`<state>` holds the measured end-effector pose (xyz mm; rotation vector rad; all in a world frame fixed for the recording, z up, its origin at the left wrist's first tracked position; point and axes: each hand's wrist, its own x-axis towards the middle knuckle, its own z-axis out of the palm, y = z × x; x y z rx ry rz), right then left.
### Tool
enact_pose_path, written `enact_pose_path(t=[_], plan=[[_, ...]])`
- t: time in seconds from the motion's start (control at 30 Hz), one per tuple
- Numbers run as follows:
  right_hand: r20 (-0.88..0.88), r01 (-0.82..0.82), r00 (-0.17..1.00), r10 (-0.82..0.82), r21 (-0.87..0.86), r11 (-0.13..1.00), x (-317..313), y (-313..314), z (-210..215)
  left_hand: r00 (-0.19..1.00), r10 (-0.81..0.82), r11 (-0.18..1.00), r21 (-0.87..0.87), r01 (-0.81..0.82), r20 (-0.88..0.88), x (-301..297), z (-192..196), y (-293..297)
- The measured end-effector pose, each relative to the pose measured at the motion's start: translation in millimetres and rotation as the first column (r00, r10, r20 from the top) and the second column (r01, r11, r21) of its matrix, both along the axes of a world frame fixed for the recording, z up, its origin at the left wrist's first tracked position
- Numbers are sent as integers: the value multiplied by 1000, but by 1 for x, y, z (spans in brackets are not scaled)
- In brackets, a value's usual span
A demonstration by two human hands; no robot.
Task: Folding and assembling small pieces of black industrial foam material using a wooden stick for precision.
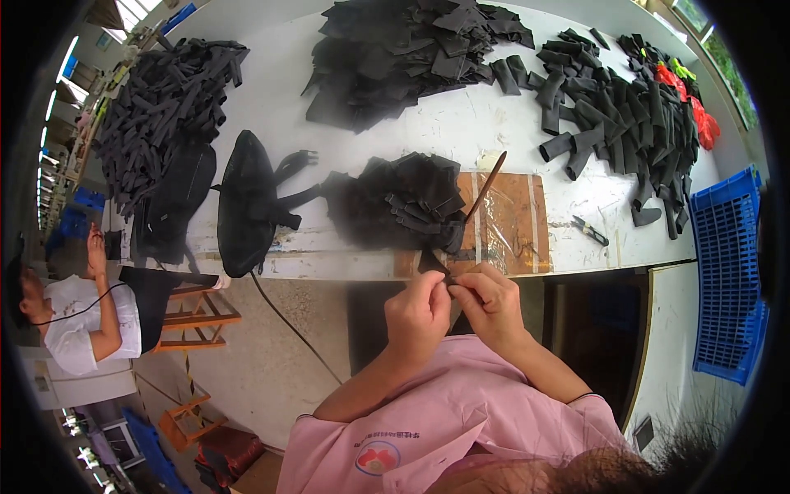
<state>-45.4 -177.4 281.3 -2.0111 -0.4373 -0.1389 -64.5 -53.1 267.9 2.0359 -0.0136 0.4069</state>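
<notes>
Hands pinched together on a small black fabric piece at the table edge

Fingers of both hands are closed around one small black fabric piece (434, 265), which is held just in front of the near edge of the white worktable (461, 132). The left hand (417, 317) is curled nearly into a fist, its thumb and forefinger pinched on the piece; the right hand (491, 303) is likewise closed, its fingertips meeting the left's so that the two hands touch. Only a dark corner of the piece is seen above the knuckles; the rest is hidden.

The piece is judged to be light, soft and limp, likely to fold or slip if taken loosely, so a pinch at its edges or corners, as shown, seems the surest hold. Nothing about it looks fragile.

Just beyond the hands a heap of similar black cut fabric pieces (403, 202) lies on the table, partly over a brown wooden board covered with clear tape (514, 218). A slim reddish-brown stick tool (487, 185) is propped out of that heap. Larger piles of black strips (164, 99) and black sheets (411, 49) are spread over the far side, with rolled black tubes (625, 123) to the right.

As for containers, a blue plastic lattice crate (724, 272) stands at the right edge; what it holds cannot be made out. A black oval bag with straps (245, 202) lies on the table to the left; its contents are not seen.
</notes>
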Motion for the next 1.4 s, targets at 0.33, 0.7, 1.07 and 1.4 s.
enact_pose_path(t=[0.33,0.7,1.07,1.4], plan=[[-479,207,876,56,477,854,13,-7,-34,842,-467,254,-953,-166,-271,18,-2,11],[-567,250,649,508,789,561,18,-7,-32,1000,-9,947,-322,12,11,21,-7,-4],[-346,74,664,663,912,403,15,-10,-3,653,-701,-328,-943,64,288,7,27,11],[-79,-134,974,214,561,817,41,-22,26,987,-154,854,-497,154,40,29,39,-13]])
